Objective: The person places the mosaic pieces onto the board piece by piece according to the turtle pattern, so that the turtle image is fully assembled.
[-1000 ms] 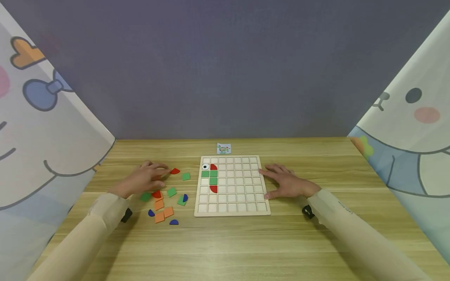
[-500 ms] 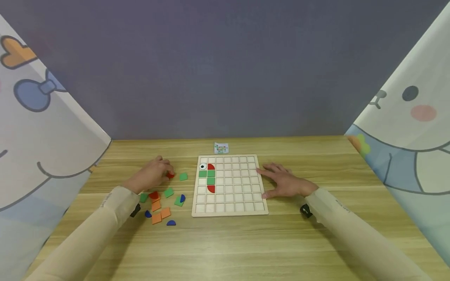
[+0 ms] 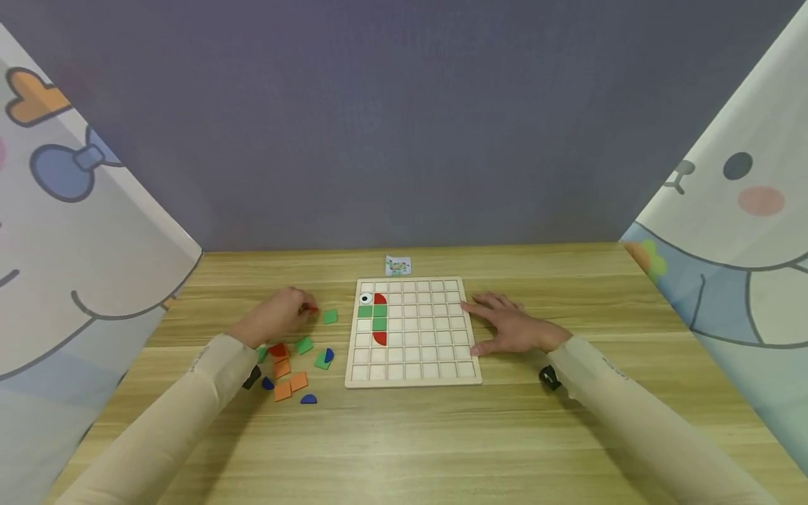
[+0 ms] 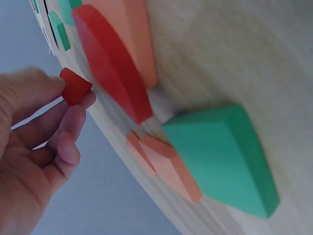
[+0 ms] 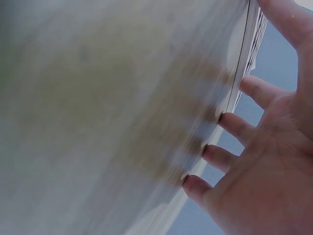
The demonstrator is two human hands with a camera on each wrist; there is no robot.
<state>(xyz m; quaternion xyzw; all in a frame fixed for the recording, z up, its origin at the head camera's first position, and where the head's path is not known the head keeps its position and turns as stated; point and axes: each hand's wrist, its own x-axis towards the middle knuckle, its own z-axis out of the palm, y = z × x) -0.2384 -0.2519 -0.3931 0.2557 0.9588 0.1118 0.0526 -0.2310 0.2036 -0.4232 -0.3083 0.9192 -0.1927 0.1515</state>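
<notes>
Between thumb and fingertips, my left hand [image 3: 274, 317] pinches a red quarter-round tile [image 4: 76, 87], held just off the table as the left wrist view shows. To its right lies a pegless wooden grid board [image 3: 426, 345]. Its upper left cells hold a round eye tile [image 3: 365, 299], a few green squares [image 3: 379, 324] and two red quarter-rounds [image 3: 380, 338]. My right hand [image 3: 514, 330] is spread at the board's right edge, with thumb and index finger touching the frame. In the right wrist view, its other fingertips [image 5: 195, 188] rest on the table.
Loose tiles lie left of the board: orange squares [image 3: 299, 381], green squares [image 3: 304, 344], blue half-rounds [image 3: 308, 399] and another red tile [image 3: 278, 350]. One blue piece overlaps a green square. A small picture card [image 3: 398, 266] lies behind the board.
My left hand has moved right, closed thumb and fingers on the red quarter-round that lay on the table, and picked it up. My right hand stays at the board's edge.
</notes>
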